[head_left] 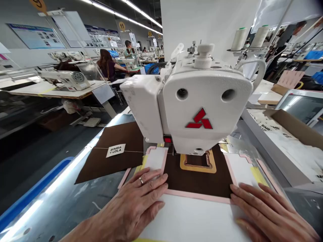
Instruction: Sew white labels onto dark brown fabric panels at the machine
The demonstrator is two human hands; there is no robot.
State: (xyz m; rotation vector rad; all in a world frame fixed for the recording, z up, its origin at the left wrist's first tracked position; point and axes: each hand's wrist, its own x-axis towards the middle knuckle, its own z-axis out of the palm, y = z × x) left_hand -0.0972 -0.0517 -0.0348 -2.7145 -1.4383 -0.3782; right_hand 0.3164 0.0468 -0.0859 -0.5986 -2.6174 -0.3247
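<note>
Brown material (pixel 199 178) is laid on the metal-topped surface (pixel 63 198) directly under the head of a white industrial sewing machine (pixel 202 101). It is partly covered by a white, pink-edged template (pixel 191 218), through whose cut-out opening the brown is left exposed. The template is pressed down by both hands, which are held open and flat, with nothing gripped. The left hand (pixel 133 205), on which a ring (pixel 141 180) is worn, is placed on the template's left part, and the right hand (pixel 267 211) on its right part. A tan frame-shaped piece (pixel 198 169) is seen on the brown just in front of the machine head, with the needle hidden from view. To the left, a brown panel (pixel 118 141) bearing a white BIMBA Y LOLA label (pixel 115 150) extends toward the surface's left edge. Thread cones (pixel 248 37) are mounted beyond the machine, and a cardboard box (pixel 295 126) is placed near the surface's right edge. A seated co-worker (pixel 108 64) is seen at a neighbouring station, well apart.
</note>
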